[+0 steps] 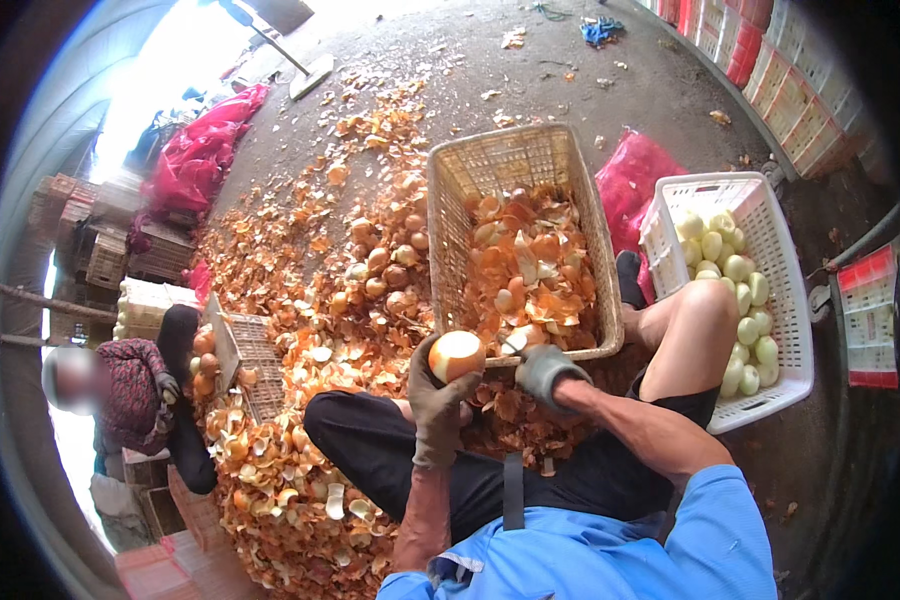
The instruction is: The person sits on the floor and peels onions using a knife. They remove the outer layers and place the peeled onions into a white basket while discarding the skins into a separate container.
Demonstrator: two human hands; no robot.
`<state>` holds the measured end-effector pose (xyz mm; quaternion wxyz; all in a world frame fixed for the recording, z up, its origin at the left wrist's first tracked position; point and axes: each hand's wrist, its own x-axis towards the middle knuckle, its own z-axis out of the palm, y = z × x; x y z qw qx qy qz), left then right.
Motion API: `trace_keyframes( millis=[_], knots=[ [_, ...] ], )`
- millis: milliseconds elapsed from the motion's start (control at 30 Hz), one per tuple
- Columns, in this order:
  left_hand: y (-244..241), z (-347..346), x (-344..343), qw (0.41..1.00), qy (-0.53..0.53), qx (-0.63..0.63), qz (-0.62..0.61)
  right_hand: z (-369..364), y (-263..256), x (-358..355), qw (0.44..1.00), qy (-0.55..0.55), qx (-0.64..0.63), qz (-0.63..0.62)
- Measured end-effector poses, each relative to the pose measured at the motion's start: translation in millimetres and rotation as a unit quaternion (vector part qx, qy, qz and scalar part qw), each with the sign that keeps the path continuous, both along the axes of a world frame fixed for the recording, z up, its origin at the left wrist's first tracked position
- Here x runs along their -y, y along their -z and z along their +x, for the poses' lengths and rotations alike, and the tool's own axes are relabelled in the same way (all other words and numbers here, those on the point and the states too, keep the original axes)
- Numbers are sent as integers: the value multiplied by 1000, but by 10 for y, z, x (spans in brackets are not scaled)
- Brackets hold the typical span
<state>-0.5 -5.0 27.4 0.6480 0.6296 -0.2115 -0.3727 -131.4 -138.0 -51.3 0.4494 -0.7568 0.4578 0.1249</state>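
My left hand (439,409), in a brown work glove, holds an onion (457,355) that has a pale cut face on top and orange skin around its side. My right hand (551,375), in a grey glove, is just right of it at the near rim of a dirty plastic crate (436,247). Its fingers are curled around a small tool with a short metal blade, probably a knife (516,342). Loose onion skins (529,262) and some onions fill the bottom of that crate. Unpeeled onions (390,262) are heaped at its left.
A white plastic crate (799,300) of peeled onions (746,300) stands right of my knee. A pink mesh bag (630,176) lies between the crates. Onion skins (300,517) cover the floor at left, where a co-worker (131,390) sits by a tilted crate (259,360). Stacked crates (787,90) line the upper right.
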Motion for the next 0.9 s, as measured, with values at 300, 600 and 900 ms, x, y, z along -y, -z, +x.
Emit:
trace_keyframes(
  millis=[300, 600, 900],
  knots=[
    [235, 59, 287, 982, 43, -181, -33, 12, -360, 196, 837, 272, 399, 256],
    [400, -190, 156, 965, 48, -253, -46, 1, -144, 214, 853, 261, 346, 291],
    [318, -178, 131, 985, 104, -140, 10, 13, -205, 167, 855, 220, 335, 330]
  ],
)
